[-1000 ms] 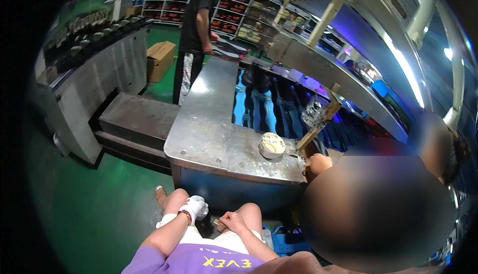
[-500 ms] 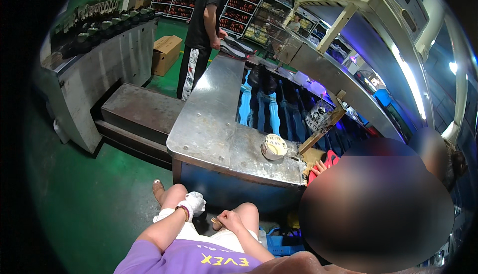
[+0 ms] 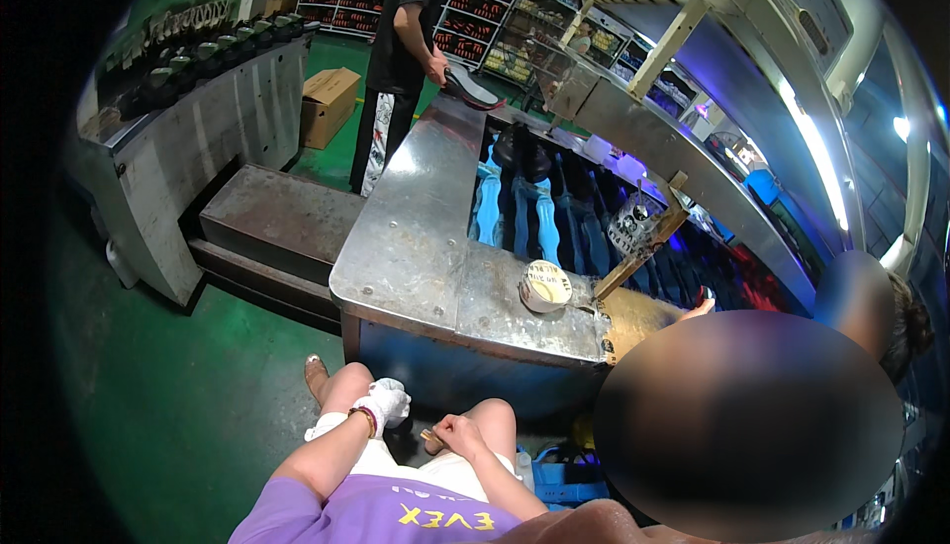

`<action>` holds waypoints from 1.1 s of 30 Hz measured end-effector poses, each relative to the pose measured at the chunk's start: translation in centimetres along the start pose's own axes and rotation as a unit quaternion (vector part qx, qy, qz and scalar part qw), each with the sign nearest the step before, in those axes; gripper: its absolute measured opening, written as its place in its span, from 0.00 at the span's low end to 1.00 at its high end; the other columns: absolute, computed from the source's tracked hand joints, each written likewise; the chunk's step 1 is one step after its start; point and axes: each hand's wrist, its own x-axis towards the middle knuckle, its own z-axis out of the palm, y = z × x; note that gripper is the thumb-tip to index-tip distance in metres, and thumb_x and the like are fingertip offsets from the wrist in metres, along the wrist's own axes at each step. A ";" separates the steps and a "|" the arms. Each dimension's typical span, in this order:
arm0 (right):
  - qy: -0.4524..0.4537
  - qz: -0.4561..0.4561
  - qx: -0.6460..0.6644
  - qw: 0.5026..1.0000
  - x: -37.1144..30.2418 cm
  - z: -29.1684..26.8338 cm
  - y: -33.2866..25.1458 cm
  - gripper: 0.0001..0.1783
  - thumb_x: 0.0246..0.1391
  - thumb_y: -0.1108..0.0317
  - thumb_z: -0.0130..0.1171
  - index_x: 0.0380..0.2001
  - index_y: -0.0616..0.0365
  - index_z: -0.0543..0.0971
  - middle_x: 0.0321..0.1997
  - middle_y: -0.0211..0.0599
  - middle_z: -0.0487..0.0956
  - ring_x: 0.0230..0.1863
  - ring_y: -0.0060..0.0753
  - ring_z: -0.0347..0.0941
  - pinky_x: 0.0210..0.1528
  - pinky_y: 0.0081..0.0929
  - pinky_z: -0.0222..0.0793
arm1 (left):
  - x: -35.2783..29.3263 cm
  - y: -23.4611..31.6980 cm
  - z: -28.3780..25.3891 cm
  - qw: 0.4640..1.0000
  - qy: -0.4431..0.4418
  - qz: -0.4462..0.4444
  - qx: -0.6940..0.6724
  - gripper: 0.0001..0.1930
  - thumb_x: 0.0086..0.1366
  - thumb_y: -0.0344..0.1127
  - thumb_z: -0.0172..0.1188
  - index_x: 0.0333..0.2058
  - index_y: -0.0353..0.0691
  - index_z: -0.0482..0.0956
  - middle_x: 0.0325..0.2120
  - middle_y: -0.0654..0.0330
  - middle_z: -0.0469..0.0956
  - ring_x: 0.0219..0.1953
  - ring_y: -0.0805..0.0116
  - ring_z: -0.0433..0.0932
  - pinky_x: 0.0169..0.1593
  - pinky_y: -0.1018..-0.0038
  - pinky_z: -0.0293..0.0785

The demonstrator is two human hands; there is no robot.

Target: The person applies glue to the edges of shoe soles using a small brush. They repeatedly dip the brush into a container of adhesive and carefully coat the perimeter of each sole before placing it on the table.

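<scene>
My left hand, in a white glove, rests over my left thigh. Its fingers are curled in; whether anything is inside them is hidden. Bare, my right hand lies over my right thigh, closed on a small flat tan piece that sticks out between thumb and fingers; its exact kind is too small to tell. Both hands are below the front edge of a metal worktable. On that table, near its front, stands a round white tub with pale contents and smeared sides.
A conveyor with blue shoe-shaped supports runs behind the table. At its far end a person holds a dark shoe. A co-worker's hand reaches over the conveyor at right. A cardboard box and low metal step stand left.
The co-worker at right has moved a red shoe from the table edge to the conveyor. The far person has raised a shoe. My hands have hardly moved.
</scene>
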 end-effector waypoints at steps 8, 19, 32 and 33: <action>-0.001 0.005 0.001 1.000 -0.4 -0.8 -0.6 0.13 0.53 0.58 0.65 0.30 0.58 0.83 0.26 0.41 0.83 0.29 0.36 0.80 0.36 0.33 0.74 | -3.6 5.2 -7.9 0.980 0.020 -0.070 -0.186 0.12 0.64 0.32 0.51 0.21 0.58 0.73 0.22 0.67 0.71 0.28 0.65 0.74 0.25 0.62 0.67; -0.003 -0.001 0.000 1.000 0.0 -0.4 -1.0 0.14 0.54 0.58 0.65 0.31 0.58 0.83 0.27 0.41 0.83 0.30 0.35 0.80 0.36 0.32 0.74 | -5.8 7.7 -11.8 0.824 0.081 -0.176 -0.533 0.11 0.56 0.20 0.50 0.20 0.46 0.71 0.20 0.55 0.73 0.18 0.61 0.73 0.20 0.64 0.66; 0.004 0.000 0.010 1.000 0.1 -0.3 -0.3 0.13 0.54 0.59 0.65 0.30 0.59 0.83 0.24 0.39 0.82 0.28 0.32 0.79 0.34 0.31 0.73 | -5.7 7.7 -12.1 0.896 0.058 -0.147 -0.415 0.16 0.60 0.23 0.54 0.14 0.46 0.68 0.12 0.63 0.66 0.15 0.68 0.68 0.19 0.66 0.60; 0.007 0.004 0.016 1.000 0.1 -0.4 -0.4 0.13 0.54 0.59 0.65 0.30 0.59 0.82 0.24 0.39 0.82 0.27 0.31 0.79 0.34 0.31 0.73 | -5.3 7.7 -12.1 0.917 0.061 -0.143 -0.368 0.17 0.60 0.23 0.54 0.14 0.47 0.67 0.12 0.63 0.65 0.15 0.68 0.68 0.18 0.66 0.59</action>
